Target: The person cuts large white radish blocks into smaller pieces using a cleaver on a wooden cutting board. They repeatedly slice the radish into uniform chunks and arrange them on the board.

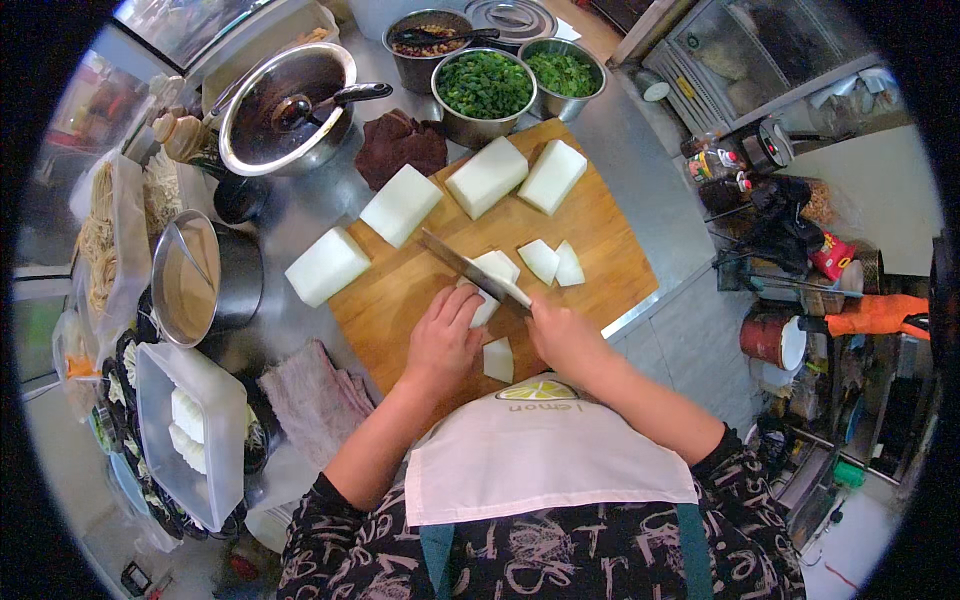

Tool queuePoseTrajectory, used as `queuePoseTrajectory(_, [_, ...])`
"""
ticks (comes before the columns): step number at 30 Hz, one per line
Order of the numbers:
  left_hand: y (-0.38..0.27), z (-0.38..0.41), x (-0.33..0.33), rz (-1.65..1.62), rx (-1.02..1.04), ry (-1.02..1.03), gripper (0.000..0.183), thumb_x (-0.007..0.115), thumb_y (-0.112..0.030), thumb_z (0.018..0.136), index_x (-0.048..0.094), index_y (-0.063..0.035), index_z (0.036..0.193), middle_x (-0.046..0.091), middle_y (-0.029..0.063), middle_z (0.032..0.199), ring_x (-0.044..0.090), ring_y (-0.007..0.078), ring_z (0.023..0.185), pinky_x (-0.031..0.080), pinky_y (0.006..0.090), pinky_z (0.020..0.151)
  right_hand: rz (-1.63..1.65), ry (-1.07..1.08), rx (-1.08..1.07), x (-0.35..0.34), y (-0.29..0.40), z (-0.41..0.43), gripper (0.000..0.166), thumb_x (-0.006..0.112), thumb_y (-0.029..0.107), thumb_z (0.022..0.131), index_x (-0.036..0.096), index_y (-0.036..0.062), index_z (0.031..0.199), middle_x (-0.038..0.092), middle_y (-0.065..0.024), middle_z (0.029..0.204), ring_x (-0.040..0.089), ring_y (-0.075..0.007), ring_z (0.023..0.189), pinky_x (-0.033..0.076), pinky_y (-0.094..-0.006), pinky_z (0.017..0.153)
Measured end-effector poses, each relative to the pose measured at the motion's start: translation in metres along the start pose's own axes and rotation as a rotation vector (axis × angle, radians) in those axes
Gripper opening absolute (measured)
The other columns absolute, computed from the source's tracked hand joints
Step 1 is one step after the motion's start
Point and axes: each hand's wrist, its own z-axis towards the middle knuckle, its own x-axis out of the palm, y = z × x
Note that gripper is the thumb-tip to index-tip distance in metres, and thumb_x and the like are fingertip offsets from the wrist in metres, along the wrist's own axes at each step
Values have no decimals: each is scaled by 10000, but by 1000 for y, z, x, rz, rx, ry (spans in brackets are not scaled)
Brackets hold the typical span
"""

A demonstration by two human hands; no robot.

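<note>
My right hand (pixel 562 334) is closed around the handle of a kitchen knife (pixel 469 268), whose blade lies across a white vegetable piece (pixel 496 267), perhaps winter melon or radish. My left hand (pixel 444 334) rests on that piece beside the blade, fingertips bent; its grip is partly hidden. Both are over a wooden cutting board (pixel 607 247). Thin offcuts (pixel 539 261) lie right of the knife, and another offcut (pixel 498 360) is between my wrists. Several large white blocks stand along the board's far and left edges, one of them a block (pixel 487 177) near the chopped greens.
Beyond the board stand steel pots of chopped green onions (pixel 484 84) and leafy herbs (pixel 561 73). A steel bowl with a ladle (pixel 289 109), a pot of tan sauce (pixel 187 277), a cloth (pixel 319 397) and a plastic tub (pixel 191 435) are on the left.
</note>
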Motion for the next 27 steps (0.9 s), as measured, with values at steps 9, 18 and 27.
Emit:
queuePoseTrajectory(9, [4,-7,8,21,-17,-51,379,663,-91,670,550,-43,1029,534,101,1103,502,308,1053,457,375,867,-18,29,-52,-22,10,-20,134,488,59,806,446,-1,918,603,-195,621,619,-373,581,486,-484,489])
queuePoseTrajectory(18, [2,-8,9,25,19,-104,383,673,-90,659,552,-44,1019,535,108,1090,509,312,1032,472,376,835,6,-53,-102,-4,-1,1,160,501,66,803,440,-5,933,594,-190,609,604,-379,563,480,-478,483])
queuePoseTrajectory(27, [4,-13,15,-1,5,-126,364,677,-99,669,551,-43,1006,537,110,1089,515,319,1014,472,383,825,-40,12,-57,2,8,-6,152,486,33,787,428,-5,922,594,-201,599,616,-368,559,487,-461,459])
